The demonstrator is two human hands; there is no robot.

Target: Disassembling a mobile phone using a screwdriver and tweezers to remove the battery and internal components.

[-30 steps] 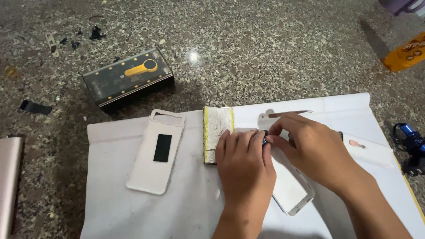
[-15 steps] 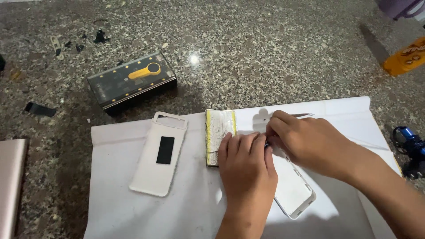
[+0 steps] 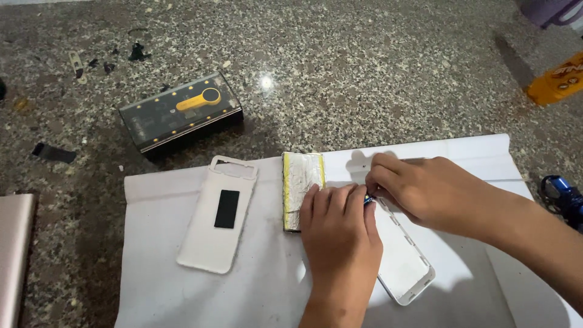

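Hands are seen from the head camera, meeting over a white paper sheet point(image 3: 182, 291) spread on a speckled stone counter point(image 3: 364, 67). The left hand point(image 3: 340, 234) is laid flat, palm down, fingers extended and pressed on a foil-wrapped flat pack point(image 3: 300, 182) with yellow edges and on the white phone shell point(image 3: 404, 267) beside it; nothing is gripped by it. The right hand point(image 3: 425, 191) is curled, its fingertips pinched around a small dark tool point(image 3: 368, 198) (only a bluish tip is visible, so its kind cannot be told) at the upper edge of the shell, just where the two hands touch. The shell is lying tilted on the paper, its lower corner showing past the left wrist.

Left of the foil pack, apart from it, a white back cover point(image 3: 217, 212) with a black rectangle is lying on the same sheet. Beyond the paper, a dark box point(image 3: 179, 115) with a yellow mark is resting on the counter. A pinkish flat object point(image 3: 12, 255) is cut off at the left edge, a blue object point(image 3: 562, 194) at the right, and an orange packet point(image 3: 555, 82) at the upper right.
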